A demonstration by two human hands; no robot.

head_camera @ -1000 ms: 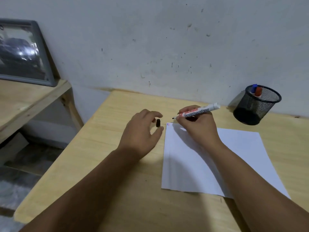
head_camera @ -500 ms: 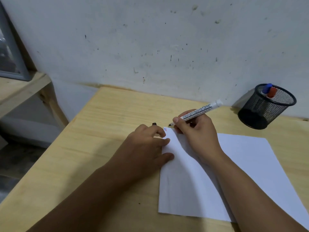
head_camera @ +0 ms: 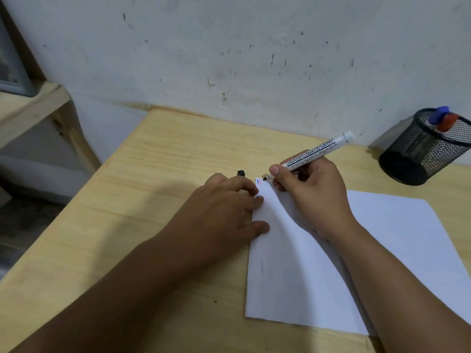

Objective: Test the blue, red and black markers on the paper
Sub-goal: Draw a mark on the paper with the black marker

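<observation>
My right hand (head_camera: 309, 192) grips the black marker (head_camera: 319, 150), a white barrel with black lettering, with its tip at the far left corner of the white paper (head_camera: 318, 276). Short blue and red strokes (head_camera: 258, 181) show at that corner. My left hand (head_camera: 224, 212) lies flat, fingertips on the paper's left edge, with the black cap (head_camera: 241, 173) sticking out between its fingers. The blue marker (head_camera: 437, 114) and the red marker (head_camera: 446, 122) stand in the black mesh cup (head_camera: 423, 149).
The paper lies on a light wooden desk (head_camera: 153, 200) pushed against a stained white wall. The mesh cup stands at the desk's far right. A lower wooden shelf (head_camera: 28, 108) with a grey framed object sits to the left, across a gap.
My left hand came down from a raised pinch onto the paper's left edge, still with the cap. The marker tip dropped onto the paper's corner. The camera moved closer.
</observation>
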